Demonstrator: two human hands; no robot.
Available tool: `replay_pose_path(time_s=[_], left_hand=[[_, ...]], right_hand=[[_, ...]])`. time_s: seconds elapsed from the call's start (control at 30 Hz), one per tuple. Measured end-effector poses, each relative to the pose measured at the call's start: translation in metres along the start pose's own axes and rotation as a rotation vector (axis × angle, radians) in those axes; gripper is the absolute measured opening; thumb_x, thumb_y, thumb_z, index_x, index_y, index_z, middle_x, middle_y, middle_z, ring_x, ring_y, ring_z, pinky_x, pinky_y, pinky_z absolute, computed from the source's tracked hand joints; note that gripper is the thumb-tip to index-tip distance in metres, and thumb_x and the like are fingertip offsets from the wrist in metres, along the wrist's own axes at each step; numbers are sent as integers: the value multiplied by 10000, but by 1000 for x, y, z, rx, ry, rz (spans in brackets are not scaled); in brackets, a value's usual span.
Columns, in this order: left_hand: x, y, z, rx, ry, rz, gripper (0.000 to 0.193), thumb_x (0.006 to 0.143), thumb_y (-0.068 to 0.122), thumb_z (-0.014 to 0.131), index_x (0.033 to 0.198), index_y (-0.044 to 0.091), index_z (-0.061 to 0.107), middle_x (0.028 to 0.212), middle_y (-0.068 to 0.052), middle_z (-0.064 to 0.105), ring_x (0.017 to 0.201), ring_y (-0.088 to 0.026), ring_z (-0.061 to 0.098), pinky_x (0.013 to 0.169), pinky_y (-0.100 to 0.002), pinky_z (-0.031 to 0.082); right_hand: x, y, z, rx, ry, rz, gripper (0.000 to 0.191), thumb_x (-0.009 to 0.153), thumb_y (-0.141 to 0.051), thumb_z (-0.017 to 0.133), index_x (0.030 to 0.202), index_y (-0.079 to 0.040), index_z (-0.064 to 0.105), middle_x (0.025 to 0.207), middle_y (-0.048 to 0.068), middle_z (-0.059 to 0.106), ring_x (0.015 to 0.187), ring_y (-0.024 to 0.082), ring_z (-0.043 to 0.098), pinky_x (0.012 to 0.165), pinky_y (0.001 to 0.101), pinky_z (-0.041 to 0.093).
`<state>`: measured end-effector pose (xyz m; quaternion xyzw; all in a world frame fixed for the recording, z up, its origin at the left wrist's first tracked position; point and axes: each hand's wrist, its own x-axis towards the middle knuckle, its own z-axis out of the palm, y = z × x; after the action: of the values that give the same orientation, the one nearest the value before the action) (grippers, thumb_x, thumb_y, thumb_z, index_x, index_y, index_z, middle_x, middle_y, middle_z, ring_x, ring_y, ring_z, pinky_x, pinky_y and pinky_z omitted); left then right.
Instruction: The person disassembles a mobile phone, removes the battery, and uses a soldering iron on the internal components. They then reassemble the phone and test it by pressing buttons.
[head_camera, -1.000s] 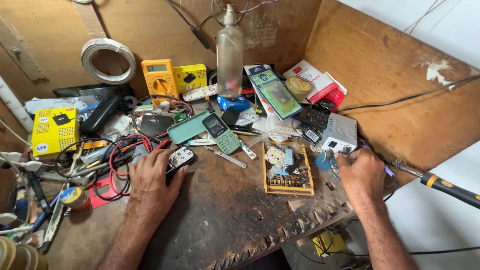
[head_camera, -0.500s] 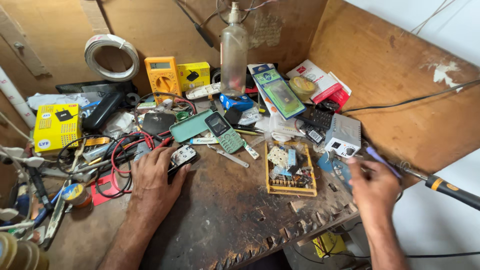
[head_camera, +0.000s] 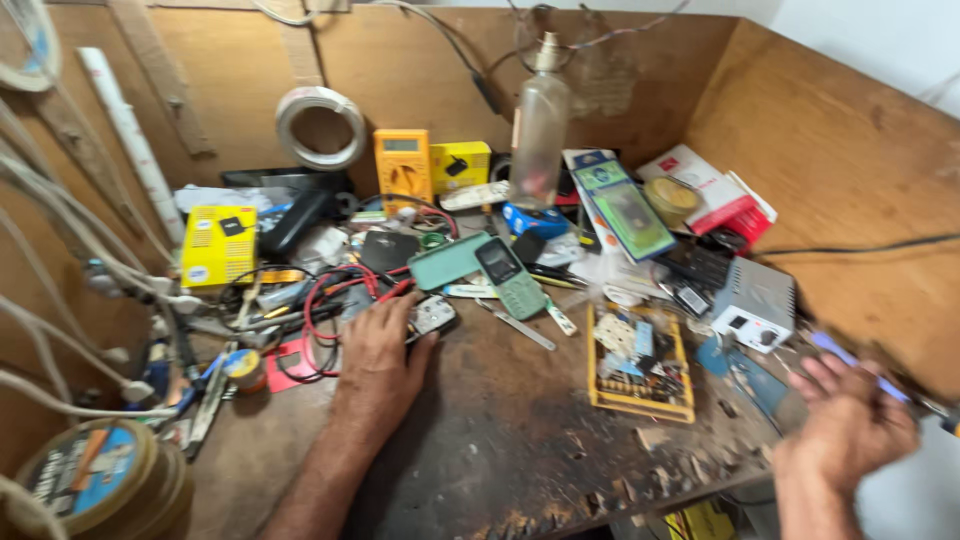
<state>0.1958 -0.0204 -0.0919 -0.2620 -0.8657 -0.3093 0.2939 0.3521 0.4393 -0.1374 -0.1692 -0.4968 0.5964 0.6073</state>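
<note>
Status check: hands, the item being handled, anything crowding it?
Left hand flat on small phone part. Right hand raised, blurred, grip unclear. Red wires beside left hand.

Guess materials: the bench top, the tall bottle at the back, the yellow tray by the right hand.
Bench top: wood, dark-stained, edge chipped. Bottle: clear, dusty, probably plastic; could be glass. Yellow tray: likely moulded plastic, matte, thin rim. Right hand is blurred.
</note>
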Motion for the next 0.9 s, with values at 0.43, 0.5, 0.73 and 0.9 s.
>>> replay_pose_path(time_s=[0.43,0.5,0.73,0.9], left_hand=[[18,-8,-11,-82,41,-124,636,777,145,815,1349,25,564,1200,-173,653,1130,-369,577,990,-484,430],[19,-9,-13,-90,55,-136,653,763,138,825,1353,32,565,1177,-167,662,1119,-364,581,987,-483,430],[27,-15,-20,-122,82,-167,661,760,114,833,1361,40,570,1110,-163,667,1085,-358,589,970,-487,429],[33,-25,-19,-133,66,-230,628,758,115,843,1329,45,591,1098,-167,670,1073,-357,592,952,-482,435]], right_hand=[[-85,-104,146,-9,-362,-128,224,1076,-90,562,1222,47,662,1050,181,752,860,223,743,754,346,629],[-116,-106,192,47,-670,126,276,1058,-117,551,1236,48,682,1049,187,760,884,233,763,774,349,636],[-181,-60,285,-13,-897,344,211,933,-58,690,1092,79,709,907,183,769,785,219,764,665,338,652],[-191,-35,295,-4,-872,361,161,953,-94,694,983,51,630,829,162,763,689,211,737,617,313,621]])
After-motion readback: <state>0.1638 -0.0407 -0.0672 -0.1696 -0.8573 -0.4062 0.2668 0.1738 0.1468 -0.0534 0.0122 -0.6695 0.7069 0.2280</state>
